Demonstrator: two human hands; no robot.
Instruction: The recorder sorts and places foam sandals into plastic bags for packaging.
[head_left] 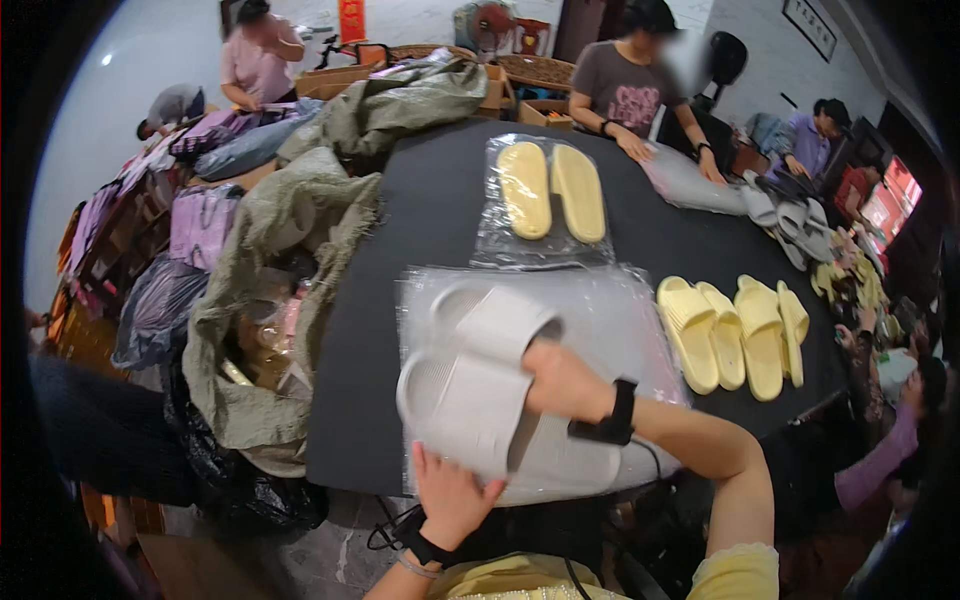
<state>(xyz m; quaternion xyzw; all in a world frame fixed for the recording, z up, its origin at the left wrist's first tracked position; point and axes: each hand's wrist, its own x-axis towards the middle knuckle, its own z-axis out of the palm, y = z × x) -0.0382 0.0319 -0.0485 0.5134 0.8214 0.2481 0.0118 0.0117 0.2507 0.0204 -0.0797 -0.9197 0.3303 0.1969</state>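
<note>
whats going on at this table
A person holds a pair of white slide sandals over a clear plastic bag on a black table, left hand under them, right hand on top. Yellow slides lie loose nearby; another pair is already bagged. Across the table, another person presses down a bag.

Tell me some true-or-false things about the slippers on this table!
1. Both hands, left hand and right hand, hold the white slippers. True.
2. The white slippers are red. False: they are white.
3. A bagged yellow pair lies farther back on the black table. True.
4. The loose yellow slippers lie left of the hands. False: they lie to the right.
5. The white slippers are over a clear plastic bag. True.
</note>
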